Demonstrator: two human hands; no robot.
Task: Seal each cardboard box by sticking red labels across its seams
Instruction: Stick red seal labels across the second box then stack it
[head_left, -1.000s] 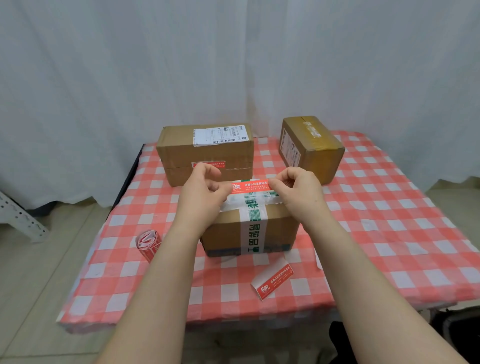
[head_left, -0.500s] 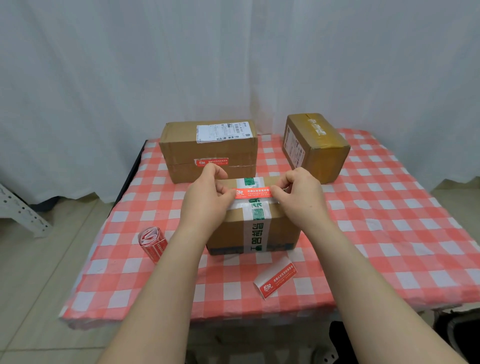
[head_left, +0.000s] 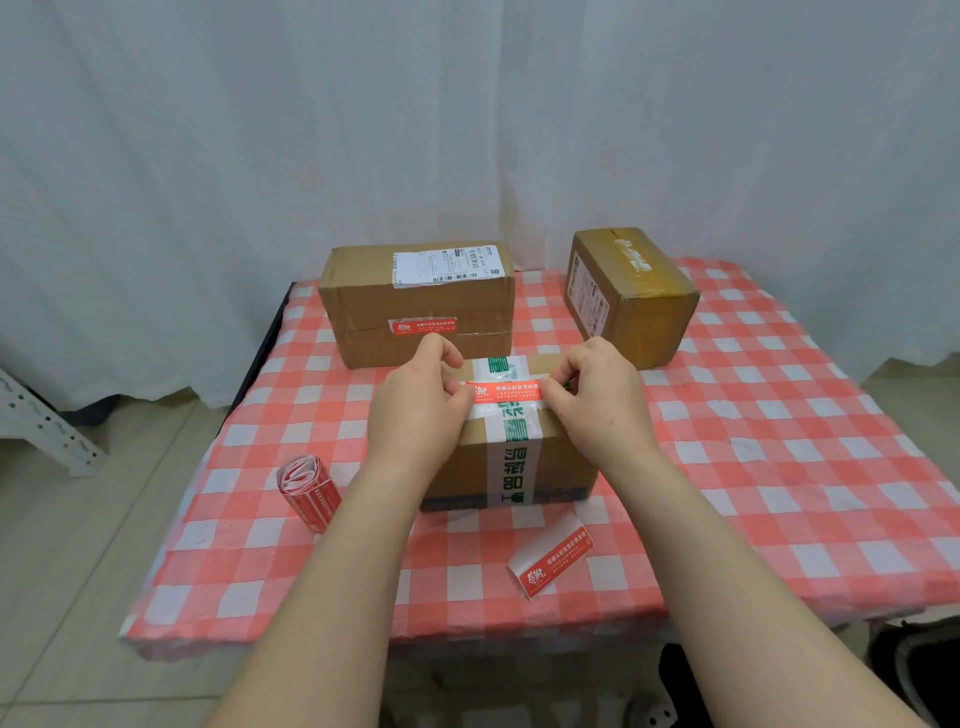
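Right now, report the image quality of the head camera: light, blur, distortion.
Head view: soft, even light with only faint shadows and no glare; wide-angle bending stretches the forearms and tilts the right cardboard box; slight blur, so the print on the red label held between both hands, left and right, is unreadable.
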